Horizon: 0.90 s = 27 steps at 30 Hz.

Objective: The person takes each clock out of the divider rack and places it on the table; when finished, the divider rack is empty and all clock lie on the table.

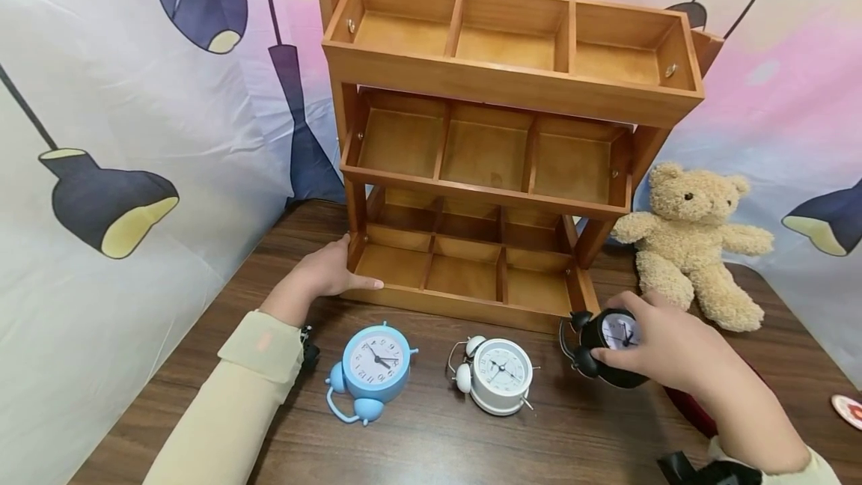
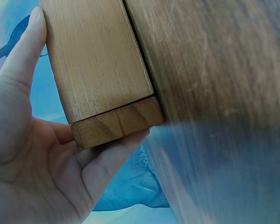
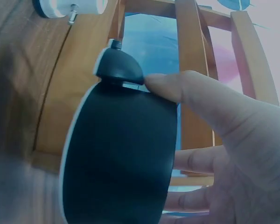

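My left hand (image 1: 330, 269) grips the lower left corner of a wooden shelf rack (image 1: 465, 309). In the left wrist view its thumb lies along the upper edge of the front board (image 2: 95, 56), with the fingers round the end. My right hand (image 1: 673, 339) holds a black twin-bell alarm clock (image 1: 592, 350), tilted with its bells to the left, just right of the rack's front corner. The right wrist view has the clock's dark body (image 3: 119, 154), thumb by one bell. Between the hands, a blue alarm clock (image 1: 377, 361) and a white alarm clock (image 1: 501, 376) lie face up.
Three tiers of divided compartments make up the rack, the top tier (image 1: 512, 69) leaning highest. A tan teddy bear (image 1: 694, 238) sits at the right on the dark wooden table (image 1: 431, 440). A dark red object (image 1: 694, 410) shows partly under the right forearm. Patterned cloth (image 1: 222, 118) hangs behind.
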Available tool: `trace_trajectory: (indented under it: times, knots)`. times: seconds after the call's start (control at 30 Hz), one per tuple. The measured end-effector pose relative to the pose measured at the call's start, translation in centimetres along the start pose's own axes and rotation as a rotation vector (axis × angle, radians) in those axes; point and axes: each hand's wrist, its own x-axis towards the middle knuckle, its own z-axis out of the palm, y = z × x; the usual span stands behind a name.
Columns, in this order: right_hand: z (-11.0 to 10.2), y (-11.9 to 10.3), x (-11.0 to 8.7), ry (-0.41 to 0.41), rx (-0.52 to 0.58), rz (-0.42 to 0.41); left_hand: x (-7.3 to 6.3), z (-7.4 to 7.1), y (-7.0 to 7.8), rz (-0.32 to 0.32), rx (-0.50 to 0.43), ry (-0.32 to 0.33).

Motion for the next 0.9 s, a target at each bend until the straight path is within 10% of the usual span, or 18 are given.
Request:
trace_trajectory:
  times: [0.9]
  knots:
    - [3.1, 4.9, -1.6, -0.202, -0.007, 0.129, 0.0, 0.1, 0.0, 0.002, -0.014, 0.01]
